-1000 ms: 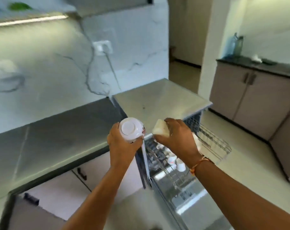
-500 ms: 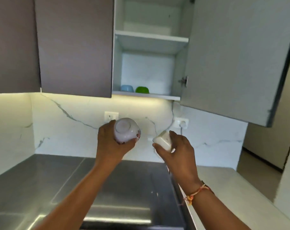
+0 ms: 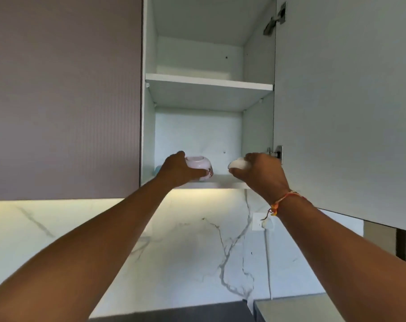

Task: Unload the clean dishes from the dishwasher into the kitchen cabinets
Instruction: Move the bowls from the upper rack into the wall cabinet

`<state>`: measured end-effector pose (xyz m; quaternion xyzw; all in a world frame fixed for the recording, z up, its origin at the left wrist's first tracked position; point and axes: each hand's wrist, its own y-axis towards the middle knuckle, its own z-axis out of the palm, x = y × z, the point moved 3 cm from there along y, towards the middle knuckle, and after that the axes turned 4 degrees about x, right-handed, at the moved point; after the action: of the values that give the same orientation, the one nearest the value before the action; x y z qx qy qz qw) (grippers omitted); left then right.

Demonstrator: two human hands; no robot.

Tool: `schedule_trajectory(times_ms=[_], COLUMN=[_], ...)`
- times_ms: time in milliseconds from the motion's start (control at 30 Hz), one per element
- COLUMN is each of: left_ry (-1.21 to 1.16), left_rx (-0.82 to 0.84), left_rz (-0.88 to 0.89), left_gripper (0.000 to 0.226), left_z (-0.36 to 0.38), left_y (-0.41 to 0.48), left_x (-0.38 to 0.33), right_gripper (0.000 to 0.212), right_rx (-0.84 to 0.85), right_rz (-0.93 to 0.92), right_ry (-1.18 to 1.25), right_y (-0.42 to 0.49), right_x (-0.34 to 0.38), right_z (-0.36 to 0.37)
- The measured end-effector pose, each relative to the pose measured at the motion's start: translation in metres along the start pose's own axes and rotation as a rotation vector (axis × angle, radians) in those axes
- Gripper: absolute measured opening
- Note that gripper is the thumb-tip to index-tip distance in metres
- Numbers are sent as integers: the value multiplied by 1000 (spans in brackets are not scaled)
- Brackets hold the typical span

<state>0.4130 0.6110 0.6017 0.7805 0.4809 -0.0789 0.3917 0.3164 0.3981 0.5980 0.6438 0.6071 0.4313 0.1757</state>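
Head view: an inverted floral bowl (image 3: 200,165) is gripped round its wall by the curled left hand (image 3: 177,170), at the front edge of the lower cabinet shelf (image 3: 222,180). A small white cup (image 3: 238,164) is held in the curled right hand (image 3: 261,174) nearby. Both are judged light, rigid, slick and breakable; side-wall grips are preferred.

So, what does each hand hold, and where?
Left hand grips an inverted patterned bowl by its side; right hand grips a white cup around its body.
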Motion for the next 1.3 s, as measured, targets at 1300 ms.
schedule_trajectory(times_ms=[1300], left_ry=[542], left_rx=[171], left_rz=[323], left_gripper=[43], left_z=[165], left_y=[257], left_x=[12], right_gripper=[62], right_rx=[406], right_rz=[131], right_ry=[-317], right_y=[186], right_x=[-104], right_z=[160])
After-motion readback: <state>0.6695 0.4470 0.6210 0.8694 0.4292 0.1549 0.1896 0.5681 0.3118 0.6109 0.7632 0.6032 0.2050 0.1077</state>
